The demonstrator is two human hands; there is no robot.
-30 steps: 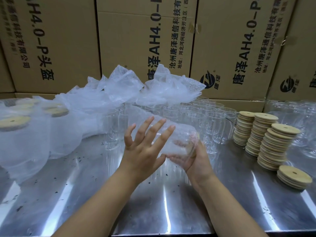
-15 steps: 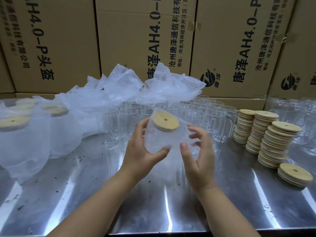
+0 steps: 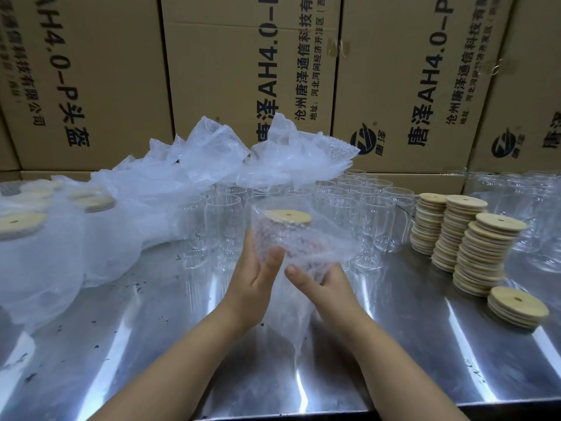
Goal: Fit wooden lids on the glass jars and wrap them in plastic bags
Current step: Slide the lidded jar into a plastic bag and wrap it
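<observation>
Glass jar [image 3: 282, 237] w/ lid [image 3: 288, 217] (bagged) — L hand [image 3: 253, 288], R hand [image 3: 323, 288] grip.

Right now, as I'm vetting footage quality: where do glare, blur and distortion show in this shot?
In the head view, white glare streaks run down the steel table; the wrapped jars at the left edge are soft; the cardboard boxes lean from wide-angle distortion; the bagged jar mid-frame is fairly sharp.
</observation>
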